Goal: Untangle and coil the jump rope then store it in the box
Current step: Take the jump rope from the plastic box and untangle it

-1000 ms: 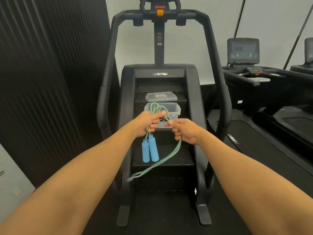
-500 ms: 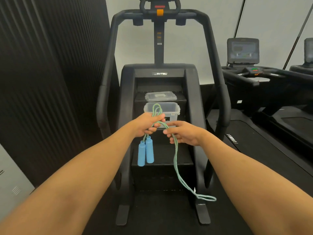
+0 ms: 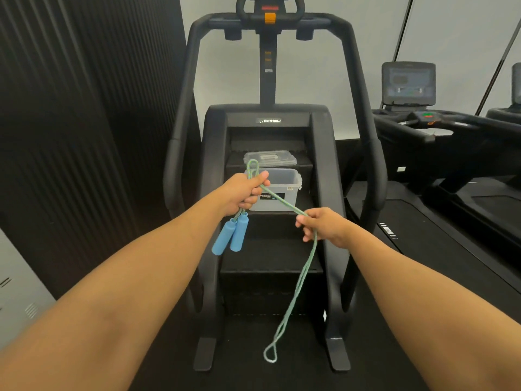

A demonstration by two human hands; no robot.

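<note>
My left hand [image 3: 244, 193] grips folded turns of a green jump rope [image 3: 298, 280]; a short loop sticks up above the fist, and the two blue handles [image 3: 233, 235] dangle below it. A doubled strand runs from that fist down to my right hand [image 3: 324, 224], which pinches it. From there the rope hangs as a long loop that ends near the floor. Behind my hands an open clear plastic box [image 3: 284, 190] stands on a step of the stair machine, with its lid [image 3: 270, 158] one step higher.
The black stair climber [image 3: 270, 114] fills the middle, its side rails [image 3: 366, 153] flanking my hands. A dark ribbed wall [image 3: 70, 122] stands on the left. Treadmills [image 3: 451, 142] stand on the right over dark flooring.
My right hand has slid down and to the right along the rope, away from the left hand. The hanging loop swung back from the right toward the middle. The handles tilted left.
</note>
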